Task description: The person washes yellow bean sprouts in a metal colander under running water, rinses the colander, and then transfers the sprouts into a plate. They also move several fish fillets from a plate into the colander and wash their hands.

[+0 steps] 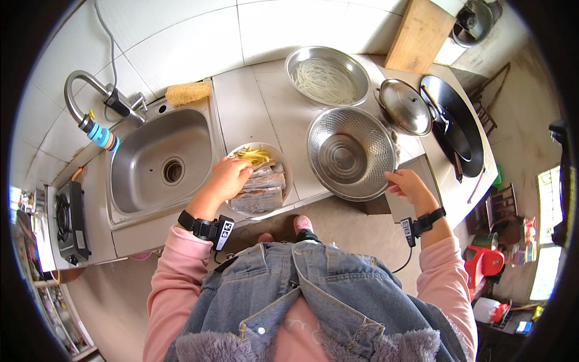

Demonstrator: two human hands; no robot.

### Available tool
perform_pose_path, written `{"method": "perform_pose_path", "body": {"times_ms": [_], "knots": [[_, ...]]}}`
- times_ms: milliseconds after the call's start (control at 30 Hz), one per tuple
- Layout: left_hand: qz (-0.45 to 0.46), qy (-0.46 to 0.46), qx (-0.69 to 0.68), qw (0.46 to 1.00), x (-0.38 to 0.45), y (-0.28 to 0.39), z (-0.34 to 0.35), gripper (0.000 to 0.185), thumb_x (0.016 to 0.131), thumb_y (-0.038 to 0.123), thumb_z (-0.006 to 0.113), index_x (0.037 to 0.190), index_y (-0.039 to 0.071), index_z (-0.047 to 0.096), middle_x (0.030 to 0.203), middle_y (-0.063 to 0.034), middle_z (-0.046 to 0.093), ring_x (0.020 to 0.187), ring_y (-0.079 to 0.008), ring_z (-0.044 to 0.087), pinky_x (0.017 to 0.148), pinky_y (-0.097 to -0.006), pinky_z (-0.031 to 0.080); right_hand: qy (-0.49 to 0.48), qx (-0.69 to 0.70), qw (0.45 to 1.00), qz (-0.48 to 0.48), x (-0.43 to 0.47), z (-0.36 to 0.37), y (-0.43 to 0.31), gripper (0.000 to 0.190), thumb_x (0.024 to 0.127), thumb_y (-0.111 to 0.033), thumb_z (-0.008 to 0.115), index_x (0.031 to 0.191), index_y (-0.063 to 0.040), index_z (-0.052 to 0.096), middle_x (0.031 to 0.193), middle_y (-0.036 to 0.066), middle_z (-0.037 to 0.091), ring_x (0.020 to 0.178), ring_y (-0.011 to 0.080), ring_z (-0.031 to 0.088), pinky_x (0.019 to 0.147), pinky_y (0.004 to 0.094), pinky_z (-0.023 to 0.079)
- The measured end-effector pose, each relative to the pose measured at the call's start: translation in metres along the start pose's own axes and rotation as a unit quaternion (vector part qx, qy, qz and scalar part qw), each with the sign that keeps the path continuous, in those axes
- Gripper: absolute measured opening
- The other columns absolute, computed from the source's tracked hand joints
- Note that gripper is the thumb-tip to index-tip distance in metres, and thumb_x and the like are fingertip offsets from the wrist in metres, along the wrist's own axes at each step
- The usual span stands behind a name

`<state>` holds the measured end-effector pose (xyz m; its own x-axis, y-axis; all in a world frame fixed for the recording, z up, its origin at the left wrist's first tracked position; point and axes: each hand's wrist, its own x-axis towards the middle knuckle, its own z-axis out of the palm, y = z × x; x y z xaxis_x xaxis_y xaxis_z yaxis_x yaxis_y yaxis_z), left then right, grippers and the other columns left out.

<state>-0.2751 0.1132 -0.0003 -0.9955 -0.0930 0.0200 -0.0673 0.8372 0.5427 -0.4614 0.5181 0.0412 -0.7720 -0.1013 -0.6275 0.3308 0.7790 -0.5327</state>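
Observation:
My left hand [233, 178] reaches over the left side of a round white plate [290, 190], its fingers bent close to the food. On that plate lie several cut pieces of silvery fish [262, 188], with yellow-green strips [253, 155] heaped at the far end. Whether the left fingers pinch anything is hidden. At the near right rim of a hammered stainless steel basin [346, 154], my right hand [408, 184] has its fingertips on the edge. The basin stands at the counter's front edge, its ringed bottom showing. Behind it, a steel bowl [291, 88] holds white noodles [325, 81].
A steel sink [135, 181] with a faucet [122, 102] and a loofah [187, 92] is on the left, beyond it a gas stove [72, 221]. To the right stand a lidded pot [405, 106], a black wok [472, 158] and a wooden cutting board [418, 36].

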Motion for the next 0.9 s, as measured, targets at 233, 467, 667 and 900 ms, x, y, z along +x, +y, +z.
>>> {"method": "perform_pose_path", "body": {"times_ms": [233,467,667,900], "knots": [[0.014,0.019,-0.002,1.0,-0.005,-0.004,-0.003,0.02,0.08,0.019,0.053,0.093,0.006,0.061,0.092,-0.0121,0.061,0.089,-0.0306,0.053,0.079,-0.0383,0.041,0.028,0.272,0.96,-0.058,-0.046,0.017,-0.007,0.013,0.078,-0.012,0.058,0.074,-0.001,0.051,0.064,0.008,0.057,0.054,0.0172,0.057,0.048,0.0268,0.049],[-0.009,0.13,-0.071,0.989,-0.031,-0.026,-0.02,0.021,0.081,0.013,0.052,0.098,0.003,0.06,0.095,-0.0153,0.06,0.092,-0.0308,0.052,0.081,-0.0368,0.041,0.072,0.183,0.967,-0.161,-0.101,0.014,-0.084,0.015,0.079,-0.012,0.055,0.075,0.002,0.052,0.058,0.009,0.055,0.045,0.0173,0.055,0.039,0.0258,0.046],[-0.087,0.217,-0.119,0.965,-0.081,-0.062,-0.046,0.021,0.08,0.015,0.054,0.096,0.003,0.061,0.096,-0.0149,0.06,0.095,-0.0302,0.052,0.083,-0.0371,0.04,0.066,0.097,0.938,-0.326,-0.1,0.082,-0.182,0.02,0.08,-0.013,0.051,0.08,0.006,0.056,0.06,0.012,0.057,0.046,0.0158,0.056,0.043,0.0256,0.048],[-0.128,0.314,-0.065,0.939,-0.15,-0.085,-0.043,0.021,0.081,0.014,0.055,0.098,0.002,0.06,0.097,-0.0134,0.06,0.092,-0.027,0.053,0.079,-0.0331,0.042,0.135,-0.079,0.864,-0.479,-0.097,0.183,-0.25,0.023,0.078,-0.018,0.048,0.076,0.003,0.055,0.061,0.019,0.058,0.05,0.0287,0.058,0.052,0.0359,0.047]]}}
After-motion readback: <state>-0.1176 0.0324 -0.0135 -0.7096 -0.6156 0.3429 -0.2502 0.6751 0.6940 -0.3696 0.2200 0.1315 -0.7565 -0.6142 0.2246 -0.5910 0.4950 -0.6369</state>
